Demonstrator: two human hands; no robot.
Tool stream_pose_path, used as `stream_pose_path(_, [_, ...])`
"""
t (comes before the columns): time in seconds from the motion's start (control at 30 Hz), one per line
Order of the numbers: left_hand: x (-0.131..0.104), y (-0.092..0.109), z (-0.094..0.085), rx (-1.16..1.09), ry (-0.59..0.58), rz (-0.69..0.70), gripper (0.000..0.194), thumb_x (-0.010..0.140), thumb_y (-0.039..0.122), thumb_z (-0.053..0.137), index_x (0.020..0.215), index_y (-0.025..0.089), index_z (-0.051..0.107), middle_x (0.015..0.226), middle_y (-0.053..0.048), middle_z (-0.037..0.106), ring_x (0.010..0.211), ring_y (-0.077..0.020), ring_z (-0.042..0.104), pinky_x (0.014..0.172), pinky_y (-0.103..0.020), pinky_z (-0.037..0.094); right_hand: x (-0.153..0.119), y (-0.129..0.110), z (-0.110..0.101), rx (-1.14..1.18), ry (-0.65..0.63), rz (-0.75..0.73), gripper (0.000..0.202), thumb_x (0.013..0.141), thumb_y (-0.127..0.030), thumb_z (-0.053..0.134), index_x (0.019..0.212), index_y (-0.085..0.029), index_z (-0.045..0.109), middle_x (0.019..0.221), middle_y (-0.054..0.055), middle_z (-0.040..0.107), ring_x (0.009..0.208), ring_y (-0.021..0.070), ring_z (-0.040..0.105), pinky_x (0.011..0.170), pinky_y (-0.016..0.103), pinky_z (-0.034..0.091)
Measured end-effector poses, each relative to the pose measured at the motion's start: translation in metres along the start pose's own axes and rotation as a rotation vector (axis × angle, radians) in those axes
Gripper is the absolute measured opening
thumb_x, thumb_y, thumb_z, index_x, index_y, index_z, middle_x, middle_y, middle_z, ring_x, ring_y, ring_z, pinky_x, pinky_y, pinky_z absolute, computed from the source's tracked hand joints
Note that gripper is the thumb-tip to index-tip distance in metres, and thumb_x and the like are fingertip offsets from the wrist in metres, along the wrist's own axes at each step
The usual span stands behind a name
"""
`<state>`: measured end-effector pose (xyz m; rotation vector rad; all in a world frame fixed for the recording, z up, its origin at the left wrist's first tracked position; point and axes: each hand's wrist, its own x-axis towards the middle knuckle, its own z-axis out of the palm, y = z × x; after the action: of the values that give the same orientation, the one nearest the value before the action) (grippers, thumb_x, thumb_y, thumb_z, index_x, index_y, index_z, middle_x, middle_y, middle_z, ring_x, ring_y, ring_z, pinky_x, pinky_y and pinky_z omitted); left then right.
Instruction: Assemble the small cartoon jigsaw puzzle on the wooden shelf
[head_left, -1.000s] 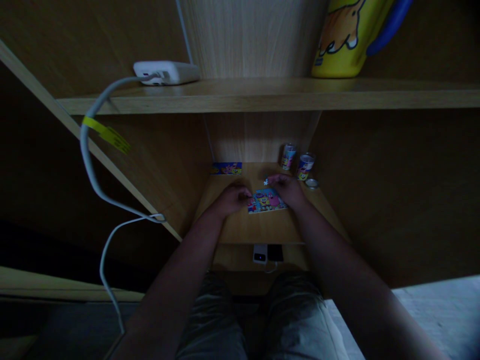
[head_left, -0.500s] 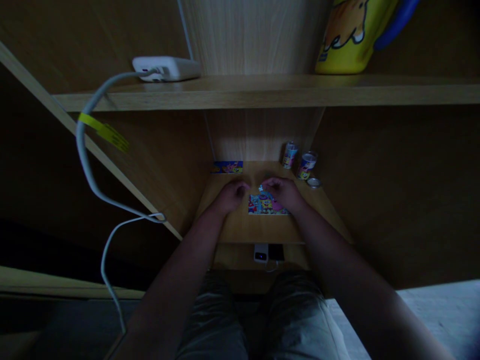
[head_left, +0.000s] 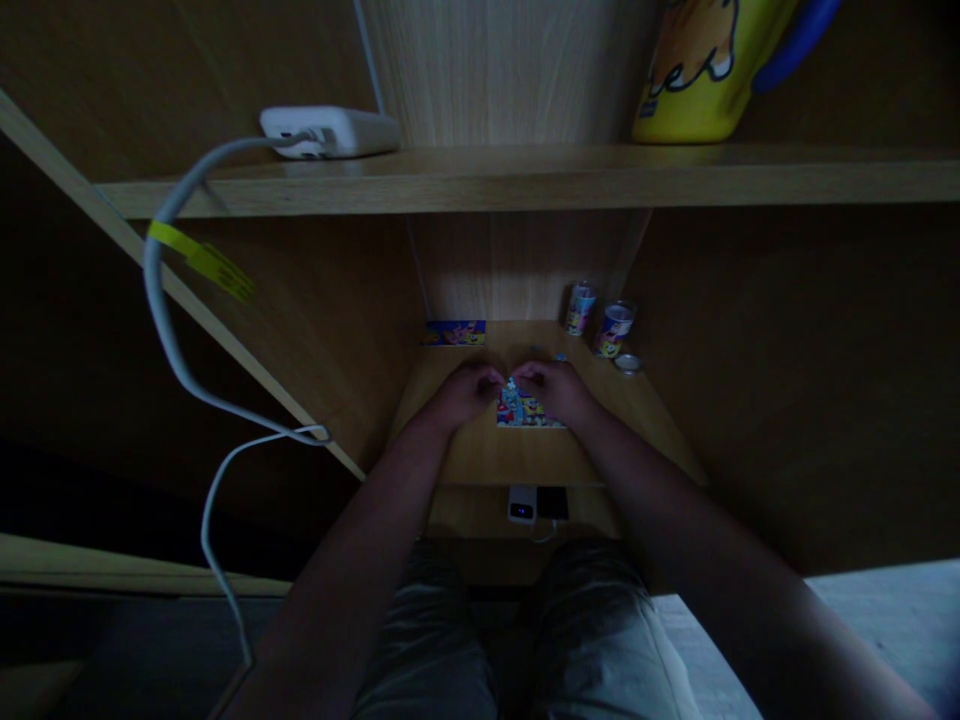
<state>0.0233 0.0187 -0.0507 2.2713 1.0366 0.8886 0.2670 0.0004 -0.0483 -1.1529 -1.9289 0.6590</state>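
A partly assembled jigsaw puzzle (head_left: 521,408) with bright cartoon figures lies on the wooden board; its right part is hidden under my right hand. My right hand (head_left: 553,388) pinches a small pale puzzle piece (head_left: 511,384) at the puzzle's upper left corner. Close by on the left, my left hand (head_left: 466,392) is closed, fingertips together beside that piece; whether they grip anything is too small to tell. A few loose bluish pieces (head_left: 560,357) lie behind my right hand.
At the back left is a cartoon picture strip (head_left: 455,333). Two printed cans (head_left: 579,308) (head_left: 614,330) and a round lid (head_left: 628,364) stand back right. Above, a shelf (head_left: 487,185) carries a white power bank (head_left: 330,133) with a hanging cable (head_left: 169,330) and a yellow mug (head_left: 686,80).
My right hand has moved left with the puzzle piece to the puzzle's upper left corner. The left hand has shifted slightly right, so the fingertips nearly meet. Loose pieces behind the right hand now show.
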Motion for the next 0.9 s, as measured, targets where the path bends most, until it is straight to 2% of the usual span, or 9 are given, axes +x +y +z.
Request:
stream_pose_path(0.37, [0.000, 0.000, 0.001, -0.006, 0.013, 0.001, 0.010, 0.095, 0.019, 0.071, 0.101, 0.022, 0.080, 0.099, -0.004, 0.082, 0.092, -0.0208, 0.076, 0.091, -0.036, 0.060, 0.006, 0.005, 0.003, -0.159, -0.023, -0.162, 0.020, 0.096, -0.013, 0.079, 0.106, -0.028, 0.088, 0.108, 0.004, 0.089, 0.100, 0.0230, 0.083, 0.098, 0.035, 0.061])
stream_pose_path(0.5, [0.000, 0.000, 0.001, -0.020, 0.008, -0.010, 0.008, 0.096, 0.022, 0.071, 0.100, 0.022, 0.079, 0.096, -0.004, 0.081, 0.090, -0.0206, 0.076, 0.089, -0.035, 0.060, 0.007, 0.009, 0.004, -0.229, -0.049, -0.229, 0.019, 0.099, -0.015, 0.078, 0.108, -0.028, 0.089, 0.108, 0.005, 0.088, 0.101, 0.0232, 0.082, 0.099, 0.036, 0.059])
stream_pose_path(0.67, [0.000, -0.001, 0.002, -0.015, 0.008, -0.013, 0.009, 0.097, 0.024, 0.071, 0.101, 0.022, 0.079, 0.098, -0.004, 0.081, 0.091, -0.0213, 0.075, 0.089, -0.036, 0.060, 0.009, 0.007, 0.005, -0.263, -0.055, -0.300, 0.016, 0.099, -0.014, 0.076, 0.100, -0.025, 0.089, 0.100, 0.007, 0.085, 0.097, 0.0231, 0.078, 0.097, 0.036, 0.058])
stream_pose_path(0.8, [-0.001, 0.001, 0.001, -0.007, 0.011, -0.024, 0.010, 0.098, 0.023, 0.069, 0.102, 0.022, 0.078, 0.100, -0.004, 0.081, 0.092, -0.0214, 0.075, 0.092, -0.036, 0.061, 0.007, 0.001, -0.005, -0.306, 0.030, -0.213, 0.020, 0.102, -0.016, 0.071, 0.106, -0.025, 0.088, 0.107, 0.008, 0.085, 0.104, 0.0250, 0.077, 0.105, 0.039, 0.057])
stream_pose_path(0.9, [-0.002, 0.005, -0.002, 0.036, 0.032, -0.005, 0.017, 0.100, 0.019, 0.062, 0.100, 0.023, 0.079, 0.104, -0.005, 0.081, 0.100, -0.0226, 0.075, 0.099, -0.039, 0.061, 0.002, 0.003, -0.023, -0.420, 0.212, 0.008, 0.028, 0.107, -0.019, 0.062, 0.119, -0.020, 0.087, 0.122, 0.014, 0.084, 0.114, 0.0291, 0.076, 0.110, 0.040, 0.056])
